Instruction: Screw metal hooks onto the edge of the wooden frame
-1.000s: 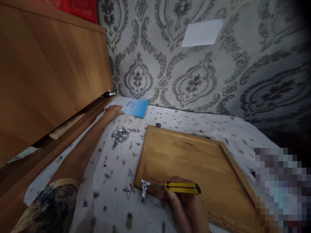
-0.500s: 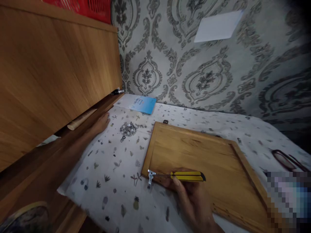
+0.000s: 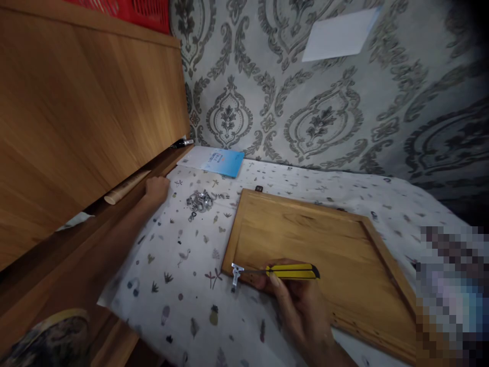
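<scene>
My right hand (image 3: 296, 306) is closed around a yellow and black screwdriver (image 3: 292, 271). The tool's tip rests at a small metal bracket (image 3: 236, 272) on the near left corner of a wooden cabinet door panel (image 3: 317, 255), which lies flat on the patterned cloth. My left hand (image 3: 156, 189) reaches far out to the edge of the wooden ledge, by a rolled paper tube (image 3: 126, 186). Its fingers curl at that edge and I cannot make out anything in them. A small heap of metal screws and fittings (image 3: 199, 202) lies just right of the left hand.
A blue booklet (image 3: 223, 162) lies by the wall. A dark pen (image 3: 181, 143) rests on the ledge under the tall wooden cabinet (image 3: 76, 112) at left. A white cloth with small prints (image 3: 183, 285) covers the table. White paper (image 3: 336, 35) hangs on the patterned wall.
My left hand has drawn back from beside the blue booklet to the ledge near the paper tube. The right hand and screwdriver stay at the bracket.
</scene>
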A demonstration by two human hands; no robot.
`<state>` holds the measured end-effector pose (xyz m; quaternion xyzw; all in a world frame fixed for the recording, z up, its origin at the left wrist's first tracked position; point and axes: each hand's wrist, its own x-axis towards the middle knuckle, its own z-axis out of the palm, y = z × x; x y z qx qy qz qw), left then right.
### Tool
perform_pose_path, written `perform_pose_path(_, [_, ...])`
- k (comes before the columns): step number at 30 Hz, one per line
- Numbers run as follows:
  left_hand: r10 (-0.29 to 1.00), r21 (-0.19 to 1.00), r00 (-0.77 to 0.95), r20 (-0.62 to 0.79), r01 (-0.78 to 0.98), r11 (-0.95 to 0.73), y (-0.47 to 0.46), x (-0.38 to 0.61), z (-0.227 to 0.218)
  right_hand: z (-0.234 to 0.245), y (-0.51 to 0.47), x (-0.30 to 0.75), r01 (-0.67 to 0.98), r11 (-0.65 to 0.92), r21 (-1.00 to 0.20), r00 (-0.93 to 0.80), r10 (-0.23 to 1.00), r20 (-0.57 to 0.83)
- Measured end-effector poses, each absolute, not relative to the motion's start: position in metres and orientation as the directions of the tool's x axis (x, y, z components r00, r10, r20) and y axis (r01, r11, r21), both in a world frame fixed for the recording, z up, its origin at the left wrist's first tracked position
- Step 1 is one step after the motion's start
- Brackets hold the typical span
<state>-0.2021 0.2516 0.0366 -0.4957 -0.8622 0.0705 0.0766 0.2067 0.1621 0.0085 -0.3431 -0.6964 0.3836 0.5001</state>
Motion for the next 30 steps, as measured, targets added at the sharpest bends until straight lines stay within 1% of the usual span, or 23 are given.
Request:
perform_pose_path(5, [0.878,-0.188,-0.476,0.051,0.859,0.476,0.256,-0.209,0.035,0.008,0.16,0.205,0.125,0.533,-0.837,-0.282,0.828,0.485])
perform_pose_path(8, [0.887,-0.152,-0.456,0.072,0.874,0.462,0.251,-0.212,0.039,0.009,0.158,0.206,0.14,0.555,-0.82,-0.304,0.812,0.498])
perform_pose_path(11, [0.904,-0.076,-0.407,0.13,0.905,0.418,0.235,-0.212,0.038,0.008,0.158,0.207,0.143,0.565,-0.812,-0.33,0.801,0.499])
perform_pose_path(14, [0.925,0.018,-0.334,0.179,0.942,0.336,0.207,-0.21,0.024,0.004,0.159,0.207,0.14,0.565,-0.813,-0.315,0.804,0.505])
perform_pose_path(19, [0.948,0.112,-0.256,0.186,0.965,0.239,0.171,-0.212,0.002,0.0,0.159,0.208,0.131,0.556,-0.821,-0.32,0.807,0.496])
perform_pose_path(23, [0.95,0.133,-0.225,0.215,0.971,0.2,0.167,-0.2,0.013,0.001,0.157,0.211,0.128,0.571,-0.811,-0.344,0.792,0.504])
perform_pose_path(26, [0.959,0.128,-0.166,0.228,0.982,0.14,0.179,-0.176,0.025,0.001,0.156,0.212,0.109,0.573,-0.812,-0.359,0.784,0.506])
perform_pose_path(28, [0.972,0.135,-0.122,0.201,0.986,0.096,0.192,-0.157,0.029,0.001,0.156,0.213,0.104,0.568,-0.816,-0.359,0.787,0.502])
perform_pose_path(30, [0.981,0.156,-0.111,0.156,0.984,0.087,0.208,-0.141,0.029,0.001,0.156,0.214,0.111,0.573,-0.812,-0.367,0.783,0.502])
